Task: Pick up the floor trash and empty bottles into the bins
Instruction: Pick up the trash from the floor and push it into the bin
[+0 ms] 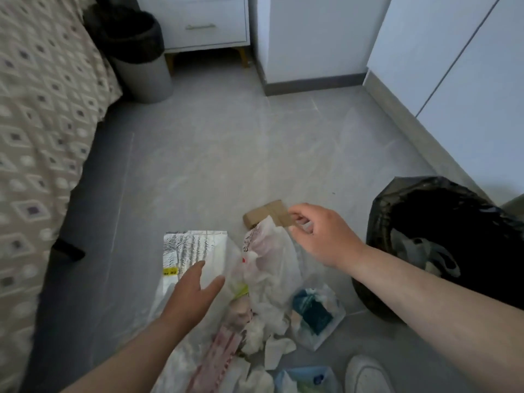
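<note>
right hand (320,236): thumb and fingers curled, apparently pinching the top of a thin white plastic bag (272,259), beside a small brown cardboard box (269,215). left hand (192,293): fingers spread, holding nothing, over a clear printed plastic wrapper (195,248). litter lies on the grey tiled floor (226,151), just left of a black-lined bin (378,222).

Grey marbled floor (226,154); a bed (37,109) with a diamond-patterned cover runs along the left, a white nightstand (204,24) on wooden legs stands far, white cupboard doors (467,80) line the right
</note>
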Available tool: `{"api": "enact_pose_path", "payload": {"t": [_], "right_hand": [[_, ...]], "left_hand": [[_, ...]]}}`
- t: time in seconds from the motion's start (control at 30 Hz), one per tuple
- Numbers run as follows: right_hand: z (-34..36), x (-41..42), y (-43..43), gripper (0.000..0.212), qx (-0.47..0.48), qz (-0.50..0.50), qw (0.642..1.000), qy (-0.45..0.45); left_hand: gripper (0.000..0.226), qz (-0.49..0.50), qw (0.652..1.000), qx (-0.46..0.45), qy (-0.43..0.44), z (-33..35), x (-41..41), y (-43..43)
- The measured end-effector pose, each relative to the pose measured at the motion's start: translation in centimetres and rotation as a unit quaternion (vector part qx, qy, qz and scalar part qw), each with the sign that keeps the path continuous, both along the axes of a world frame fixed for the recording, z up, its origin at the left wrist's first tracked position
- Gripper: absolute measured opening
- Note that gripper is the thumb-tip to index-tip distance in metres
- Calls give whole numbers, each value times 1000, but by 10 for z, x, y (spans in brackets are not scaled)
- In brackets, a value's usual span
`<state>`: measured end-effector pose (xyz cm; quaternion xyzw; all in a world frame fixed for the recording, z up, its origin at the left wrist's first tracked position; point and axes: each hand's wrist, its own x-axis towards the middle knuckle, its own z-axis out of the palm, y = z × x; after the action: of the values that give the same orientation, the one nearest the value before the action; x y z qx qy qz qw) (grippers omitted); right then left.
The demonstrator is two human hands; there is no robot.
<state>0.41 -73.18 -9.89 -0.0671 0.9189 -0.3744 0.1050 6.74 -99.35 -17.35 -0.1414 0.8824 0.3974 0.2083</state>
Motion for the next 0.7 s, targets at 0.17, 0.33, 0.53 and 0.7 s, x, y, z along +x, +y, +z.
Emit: {"api": "enact_pose_path", "payload": {"t": [0.17, 0.33, 0.53, 0.7], "right_hand": [[-76, -2, -8, 35, 73, -78, 978, -179], [-139, 38, 24, 47, 208, -85, 920, -321], [-165, 60, 28, 78, 285, -78, 895, -334], [-169, 63, 23, 26, 278, -84, 907, -305]], "left_hand": [[91, -15, 1000, 13, 10, -21, -26, 23], [95, 2, 986, -166, 30, -55, -54, 35], [99, -22, 964, -255, -66, -95, -50, -2], [68, -65, 959, -263, -82, -96, -48, -18]]}}
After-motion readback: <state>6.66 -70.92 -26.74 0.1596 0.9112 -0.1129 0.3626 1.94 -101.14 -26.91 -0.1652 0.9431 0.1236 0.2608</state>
